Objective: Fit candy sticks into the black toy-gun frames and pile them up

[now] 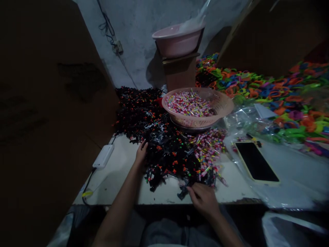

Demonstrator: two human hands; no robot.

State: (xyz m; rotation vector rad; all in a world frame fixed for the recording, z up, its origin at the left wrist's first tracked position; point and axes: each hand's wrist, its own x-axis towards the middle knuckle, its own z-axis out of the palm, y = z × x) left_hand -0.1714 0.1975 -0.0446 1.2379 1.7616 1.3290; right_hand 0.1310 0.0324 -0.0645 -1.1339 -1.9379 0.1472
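Note:
A large heap of small black plastic toy pieces (pixel 167 147), some shaped like toy guns, with orange and green bits, covers the middle of the table. My left hand (pixel 142 151) is at the heap's left edge, its visible fingertips stretched out against the pieces and slightly apart. Near the front edge, my right hand (pixel 205 199) has thumb and forefinger closed on a dark toy gun (pixel 182 192). Its other fingers are curled and partly hidden. Just beyond that hand lie small pink and multicoloured pieces (pixel 209 147), beside the black heap.
A pink basket (pixel 223 106) of wrapped colourful pieces stands behind the heap. A pink basin (pixel 177 43) rests on a cardboard box (pixel 180 73). On the right are a phone (pixel 257 161), plastic bags (pixel 295 171) and bright plastic parts (pixel 290 103); a white power bank (pixel 103 156) lies left.

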